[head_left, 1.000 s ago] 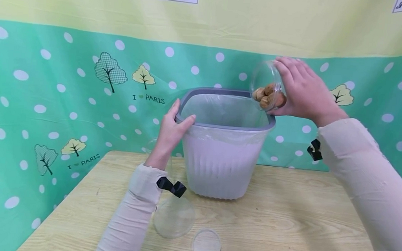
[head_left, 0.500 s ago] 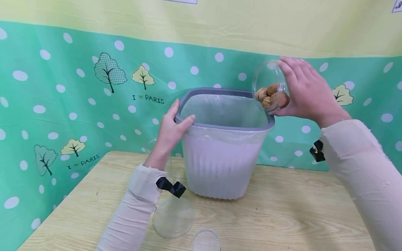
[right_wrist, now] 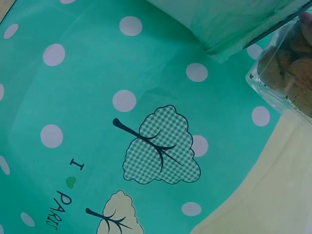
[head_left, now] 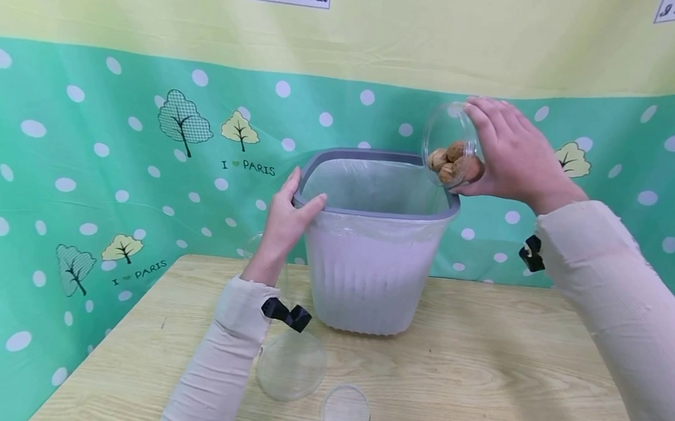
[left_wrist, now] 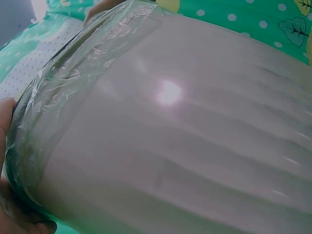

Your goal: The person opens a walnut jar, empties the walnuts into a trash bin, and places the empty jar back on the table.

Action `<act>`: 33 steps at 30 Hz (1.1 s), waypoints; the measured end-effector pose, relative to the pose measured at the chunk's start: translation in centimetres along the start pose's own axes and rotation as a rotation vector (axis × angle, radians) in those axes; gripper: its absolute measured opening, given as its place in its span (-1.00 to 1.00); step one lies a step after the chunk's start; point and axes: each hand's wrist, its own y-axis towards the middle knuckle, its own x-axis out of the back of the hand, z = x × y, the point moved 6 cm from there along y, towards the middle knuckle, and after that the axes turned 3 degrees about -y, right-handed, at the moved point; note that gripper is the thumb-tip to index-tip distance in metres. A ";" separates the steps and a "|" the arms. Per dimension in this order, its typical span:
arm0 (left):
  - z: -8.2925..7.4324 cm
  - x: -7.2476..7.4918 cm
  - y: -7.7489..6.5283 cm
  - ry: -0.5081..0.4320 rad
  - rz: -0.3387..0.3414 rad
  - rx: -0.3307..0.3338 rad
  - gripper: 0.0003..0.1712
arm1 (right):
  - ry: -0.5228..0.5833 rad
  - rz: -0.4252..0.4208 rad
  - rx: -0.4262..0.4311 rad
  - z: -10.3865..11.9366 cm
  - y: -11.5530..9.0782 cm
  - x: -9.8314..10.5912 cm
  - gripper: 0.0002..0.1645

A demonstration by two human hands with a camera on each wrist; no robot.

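A white trash bin (head_left: pixel 369 266) with a grey rim and a clear plastic liner stands at the back of the table. My left hand (head_left: pixel 287 220) grips its rim at the left, thumb over the edge. Liner folded down outside the rim shows in the left wrist view. My right hand (head_left: pixel 511 151) holds a clear jar (head_left: pixel 444 129) on its side at the bin's right rim, mouth facing left. Several brown walnuts (head_left: pixel 453 161) lie inside the jar, against its lower wall. In the right wrist view the jar's base (right_wrist: pixel 265 80) shows at the right edge.
Two round clear lids lie on the wooden table (head_left: pixel 479 380): a larger one (head_left: pixel 291 367) near my left sleeve and a smaller one (head_left: pixel 347 412) in front. Another clear container (head_left: pixel 285 286) stands partly hidden behind my left wrist. A green dotted cloth (head_left: pixel 79 164) hangs behind.
The jar and my right hand shifted slightly right, then hardly moved. The walnuts stay inside the jar. My left hand keeps its grip on the bin's rim.
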 end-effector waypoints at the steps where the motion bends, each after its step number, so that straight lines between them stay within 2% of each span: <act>1: 0.0 0.0 0.0 -0.001 -0.001 -0.001 -0.05 | 0.000 -0.003 0.003 0.0 0.0 0.0 0.46; 23: 0.2 -0.2 -0.1 -0.012 0.008 -0.001 -0.04 | -0.018 0.030 -0.018 -0.1 -0.1 0.3 0.47; 33: 0.2 -0.1 0.0 -0.008 0.005 -0.001 -0.04 | -0.006 0.022 0.006 0.0 0.0 0.2 0.47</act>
